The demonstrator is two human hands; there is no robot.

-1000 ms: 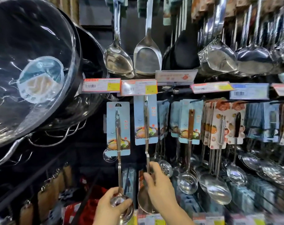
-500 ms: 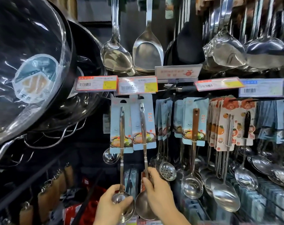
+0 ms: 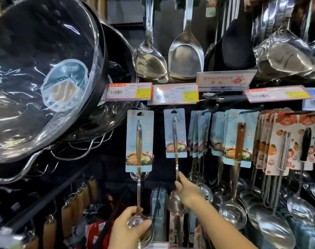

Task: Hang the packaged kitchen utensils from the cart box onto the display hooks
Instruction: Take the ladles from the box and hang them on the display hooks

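Since half a second ago, the two carded ladles have drawn apart. The left hand (image 3: 128, 229) curls its fingers round the bowl of a steel ladle on a pale blue card (image 3: 139, 141), just left of the hook. The right hand (image 3: 186, 192) pinches the shaft of a second blue-carded steel ladle (image 3: 175, 133), whose card top meets the black display hook (image 3: 174, 110) under the price-tag rail (image 3: 174, 94).

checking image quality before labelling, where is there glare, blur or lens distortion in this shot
Head view: strong glare streaks on the plastic-wrapped wok at left, and bright reflections on the hanging steel spatula; the wide lens bows the wok and the frame edges; the lower right ladles and lower left corner are smeared and soft; the centre blue-card ladle stays fairly sharp, though price tag print is unreadable.
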